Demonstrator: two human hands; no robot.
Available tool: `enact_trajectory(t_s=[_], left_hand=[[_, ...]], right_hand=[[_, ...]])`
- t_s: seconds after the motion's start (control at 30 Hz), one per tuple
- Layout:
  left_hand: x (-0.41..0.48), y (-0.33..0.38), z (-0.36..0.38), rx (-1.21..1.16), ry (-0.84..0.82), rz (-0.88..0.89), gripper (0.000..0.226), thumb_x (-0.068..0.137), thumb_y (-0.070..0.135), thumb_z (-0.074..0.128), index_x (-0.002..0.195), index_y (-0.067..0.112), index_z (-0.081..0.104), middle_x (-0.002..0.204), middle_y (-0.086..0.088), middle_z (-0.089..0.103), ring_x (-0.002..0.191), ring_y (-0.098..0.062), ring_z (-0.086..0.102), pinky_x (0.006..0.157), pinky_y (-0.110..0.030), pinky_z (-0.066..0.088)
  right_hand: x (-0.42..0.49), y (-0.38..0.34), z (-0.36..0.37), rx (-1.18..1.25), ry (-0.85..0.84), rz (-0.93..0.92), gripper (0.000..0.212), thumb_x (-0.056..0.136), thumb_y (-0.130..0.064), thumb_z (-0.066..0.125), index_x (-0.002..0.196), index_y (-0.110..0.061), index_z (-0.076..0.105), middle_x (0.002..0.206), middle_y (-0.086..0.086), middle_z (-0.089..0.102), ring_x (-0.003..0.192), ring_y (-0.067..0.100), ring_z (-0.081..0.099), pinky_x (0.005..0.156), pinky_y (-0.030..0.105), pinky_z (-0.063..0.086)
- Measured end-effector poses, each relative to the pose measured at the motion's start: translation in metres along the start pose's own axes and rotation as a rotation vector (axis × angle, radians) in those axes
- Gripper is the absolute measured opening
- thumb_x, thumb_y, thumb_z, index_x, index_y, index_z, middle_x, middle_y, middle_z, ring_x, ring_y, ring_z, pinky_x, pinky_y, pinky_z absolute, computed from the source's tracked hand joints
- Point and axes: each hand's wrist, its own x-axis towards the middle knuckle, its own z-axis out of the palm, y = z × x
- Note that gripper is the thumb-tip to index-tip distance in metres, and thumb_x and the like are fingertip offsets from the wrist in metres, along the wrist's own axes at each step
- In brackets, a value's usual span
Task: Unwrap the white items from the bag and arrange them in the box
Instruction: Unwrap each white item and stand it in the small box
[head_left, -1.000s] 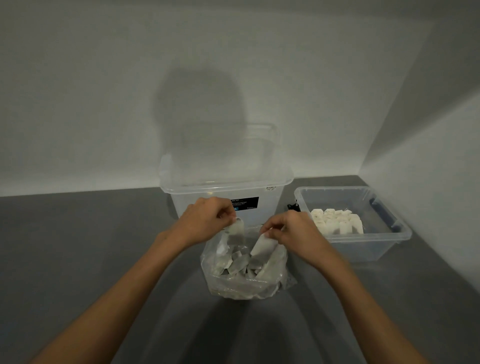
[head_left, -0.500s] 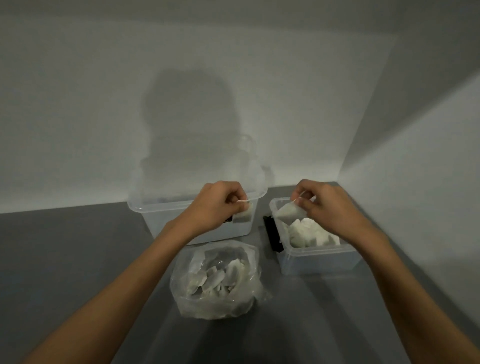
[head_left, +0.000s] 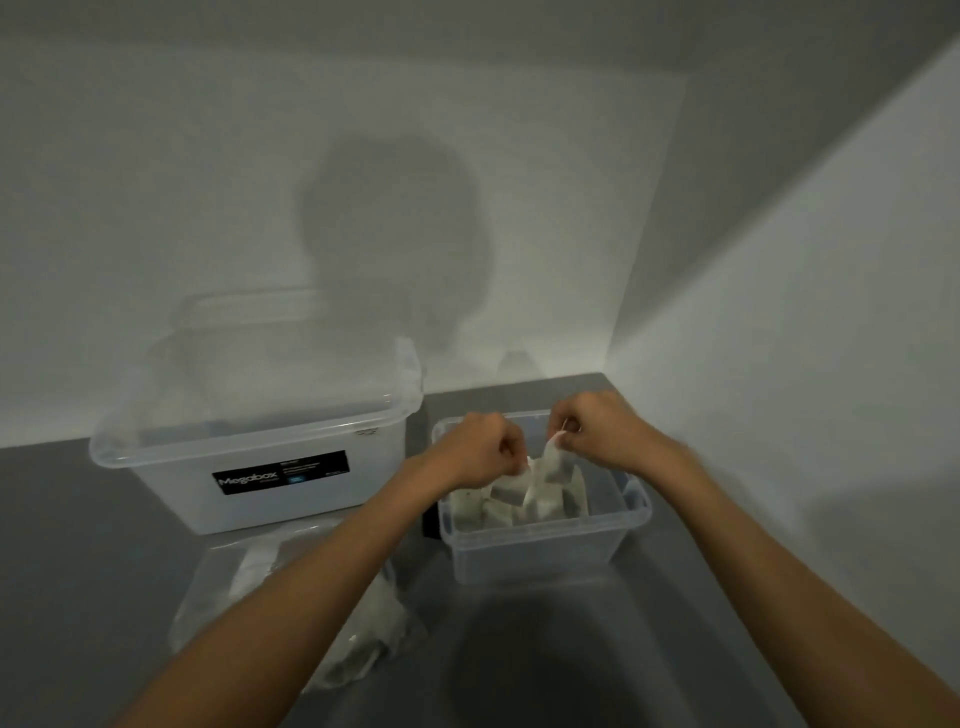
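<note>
Both my hands are over the small clear box (head_left: 540, 551), which holds several white items (head_left: 511, 501). My right hand (head_left: 597, 431) pinches the top corner of a wrapped white item (head_left: 553, 465) that hangs above the box. My left hand (head_left: 483, 452) is curled at the item's left edge, and it seems to pinch the wrapper there. The clear plastic bag (head_left: 249, 597) with more wrapped white items lies at the lower left, partly hidden by my left forearm.
A large clear lidded storage box (head_left: 260, 447) with a black label stands at the back left. Grey walls meet in a corner close behind and to the right of the small box. The surface is dark grey.
Both hands moved right from the bag to above the small box. They came together on one wrapped item. The view shifted right.
</note>
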Motion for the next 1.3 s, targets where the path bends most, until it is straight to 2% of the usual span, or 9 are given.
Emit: enact_trajectory(t_s=[0.13,0.33,0.53,0.7,0.8,0.97,1.07,1.13,1.3], left_hand=[[0.028,0.002,0.031,0.043,-0.134,-0.128,0.011,0.088,0.017,0.063,0.096,0.012,0.069,0.099,-0.006,0.069,0.088,-0.021,0.065,0.086,-0.037,0.053],[0.052,-0.002,0.059,0.102,-0.134,-0.228,0.018,0.089,0.012,0.061,0.104,0.006,0.068,0.102,-0.01,0.068,0.081,-0.015,0.056,0.074,-0.024,0.04],[0.065,-0.011,0.079,0.248,-0.051,-0.284,0.016,0.088,0.021,0.063,0.099,0.011,0.067,0.104,-0.006,0.066,0.092,-0.022,0.063,0.078,-0.029,0.046],[0.07,-0.014,0.087,0.328,0.001,-0.282,0.015,0.09,0.018,0.058,0.098,0.008,0.065,0.101,-0.008,0.067,0.089,-0.024,0.064,0.08,-0.033,0.052],[0.069,-0.015,0.089,0.402,0.024,-0.284,0.016,0.091,0.02,0.055,0.099,0.01,0.064,0.103,-0.008,0.065,0.09,-0.025,0.064,0.082,-0.035,0.053],[0.065,-0.017,0.085,0.459,0.009,-0.265,0.019,0.089,0.029,0.059,0.102,0.015,0.063,0.109,-0.007,0.064,0.097,-0.025,0.063,0.086,-0.038,0.052],[0.056,-0.017,0.069,0.405,0.036,-0.228,0.023,0.088,0.031,0.061,0.107,0.018,0.061,0.113,-0.003,0.063,0.102,-0.022,0.06,0.088,-0.036,0.05],[0.046,-0.016,0.051,0.325,0.073,-0.198,0.02,0.088,0.03,0.061,0.105,0.019,0.063,0.11,-0.001,0.065,0.098,-0.019,0.061,0.087,-0.036,0.051],[-0.005,-0.013,-0.011,0.133,0.231,-0.151,0.015,0.087,0.026,0.065,0.1,0.019,0.068,0.095,0.004,0.068,0.081,-0.008,0.061,0.079,-0.026,0.05]], right_hand=[[0.017,0.02,0.029,-0.069,-0.146,0.009,0.018,0.087,-0.003,0.057,0.095,-0.011,0.071,0.103,0.006,0.068,0.099,0.021,0.061,0.082,0.025,0.044],[0.033,0.039,0.058,-0.126,-0.274,0.014,0.025,0.091,0.0,0.048,0.108,-0.001,0.067,0.113,0.016,0.064,0.102,0.031,0.061,0.087,0.035,0.048],[0.043,0.054,0.074,-0.125,-0.23,-0.011,0.02,0.088,0.004,0.049,0.1,0.002,0.065,0.106,0.018,0.064,0.094,0.031,0.062,0.08,0.036,0.052],[0.045,0.054,0.08,-0.16,-0.207,-0.034,0.011,0.088,0.004,0.051,0.085,-0.005,0.058,0.103,0.016,0.062,0.084,0.029,0.06,0.067,0.03,0.042],[0.045,0.054,0.085,-0.173,-0.181,-0.035,0.03,0.087,0.006,0.05,0.065,-0.013,0.041,0.098,0.016,0.06,0.077,0.027,0.057,0.064,0.029,0.04],[0.04,0.051,0.078,-0.19,-0.17,-0.03,0.02,0.088,0.008,0.051,0.077,-0.009,0.05,0.094,0.012,0.048,0.076,0.023,0.05,0.066,0.028,0.04],[0.04,0.044,0.063,-0.199,-0.148,-0.048,0.015,0.088,0.008,0.049,0.086,-0.004,0.056,0.108,0.016,0.055,0.085,0.029,0.059,0.068,0.032,0.044],[0.04,0.035,0.049,-0.197,-0.115,-0.068,0.018,0.089,0.003,0.05,0.102,-0.004,0.06,0.113,0.014,0.057,0.091,0.031,0.062,0.071,0.035,0.049],[0.035,-0.016,0.011,-0.136,-0.008,-0.184,0.013,0.088,-0.015,0.059,0.099,-0.012,0.066,0.105,0.011,0.063,0.09,0.029,0.063,0.076,0.037,0.053]])
